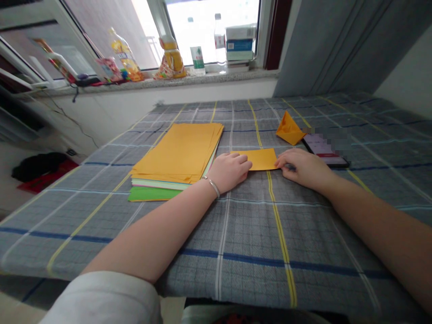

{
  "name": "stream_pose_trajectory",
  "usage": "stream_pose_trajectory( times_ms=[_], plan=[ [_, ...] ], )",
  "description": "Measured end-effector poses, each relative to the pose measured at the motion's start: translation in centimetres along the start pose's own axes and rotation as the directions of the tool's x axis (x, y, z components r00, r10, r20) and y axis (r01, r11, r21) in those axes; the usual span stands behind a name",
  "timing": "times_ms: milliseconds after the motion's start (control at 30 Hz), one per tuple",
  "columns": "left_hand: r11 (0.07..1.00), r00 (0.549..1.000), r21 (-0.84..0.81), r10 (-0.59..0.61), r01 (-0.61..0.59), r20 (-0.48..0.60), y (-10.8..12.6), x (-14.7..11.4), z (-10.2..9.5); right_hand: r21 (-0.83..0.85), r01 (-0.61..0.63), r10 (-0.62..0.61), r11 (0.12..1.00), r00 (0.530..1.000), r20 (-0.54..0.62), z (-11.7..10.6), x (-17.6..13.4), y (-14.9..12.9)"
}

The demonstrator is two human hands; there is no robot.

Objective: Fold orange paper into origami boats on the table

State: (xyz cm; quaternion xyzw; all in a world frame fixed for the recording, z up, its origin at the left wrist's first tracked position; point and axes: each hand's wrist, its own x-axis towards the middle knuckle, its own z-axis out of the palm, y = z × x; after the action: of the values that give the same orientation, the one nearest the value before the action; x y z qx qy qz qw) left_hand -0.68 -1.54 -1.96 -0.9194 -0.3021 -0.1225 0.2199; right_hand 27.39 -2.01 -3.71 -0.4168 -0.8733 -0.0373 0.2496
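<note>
A folded orange paper rectangle (261,159) lies flat on the grey plaid cloth (256,225). My left hand (228,171), a thin bracelet at its wrist, presses down on the paper's left end with curled fingers. At the paper's right edge my right hand (303,168) rests with its fingertips touching it. Neither hand lifts the sheet.
A stack of orange, pale and green paper sheets (178,155) lies left of my hands. A folded orange paper shape (289,129) and a phone (324,150) sit at the right rear. Bottles and boxes (172,56) line the windowsill beyond.
</note>
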Motion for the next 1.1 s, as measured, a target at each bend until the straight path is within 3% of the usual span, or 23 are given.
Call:
stream_pose_trajectory(
  times_ms=[200, 267, 333, 467, 600, 700, 867, 967, 1100],
  plan=[
    [0.997, 0.989, -0.06, -0.039, 0.048, 0.14, -0.4, 0.0, -0.1, 0.003, -0.043, 0.042, 0.999, 0.997, 0.069, -0.2, -0.1, 0.8],
    [0.992, 0.989, -0.105, -0.062, 0.077, 0.133, -0.5, -0.1, -0.1, -0.015, -0.095, 0.096, 0.995, 0.994, 0.049, -0.3, -0.1, 0.6],
    [0.976, 0.983, -0.132, -0.165, 0.174, 0.078, -0.5, -0.2, 0.2, -0.036, -0.168, 0.169, 0.985, 0.986, 0.018, -0.2, -0.2, 0.5],
    [0.89, 0.891, -0.078, -0.452, 0.449, -0.038, -0.4, -0.6, 1.4, -0.012, -0.221, 0.221, 0.975, 0.975, 0.017, 0.4, -0.2, 0.3],
    [0.842, 0.851, -0.128, -0.514, 0.524, 0.109, -0.5, -0.7, 2.2, 0.053, -0.156, 0.153, 0.986, 0.987, 0.056, 1.0, -0.1, 0.6],
    [0.805, 0.839, -0.235, -0.518, 0.544, 0.168, -0.8, -0.5, 2.2, 0.084, -0.162, 0.156, 0.983, 0.985, 0.067, 1.3, -0.1, 0.8],
    [0.652, 0.811, -0.563, -0.582, 0.508, 0.058, -2.0, -0.5, 3.7, 0.197, -0.213, 0.212, 0.957, 0.977, 0.023, 1.8, -0.3, 1.0],
    [0.578, 0.787, -0.667, -0.617, 0.47, 0.019, -2.5, -0.5, 4.7, 0.262, -0.236, 0.244, 0.936, 0.97, 0.002, 2.1, -0.4, 1.3],
    [0.506, 0.798, -0.777, -0.602, 0.374, -0.007, -2.2, -0.1, 3.8, 0.34, -0.256, 0.288, 0.905, 0.956, -0.047, 2.3, -0.4, 1.4]
  ],
)
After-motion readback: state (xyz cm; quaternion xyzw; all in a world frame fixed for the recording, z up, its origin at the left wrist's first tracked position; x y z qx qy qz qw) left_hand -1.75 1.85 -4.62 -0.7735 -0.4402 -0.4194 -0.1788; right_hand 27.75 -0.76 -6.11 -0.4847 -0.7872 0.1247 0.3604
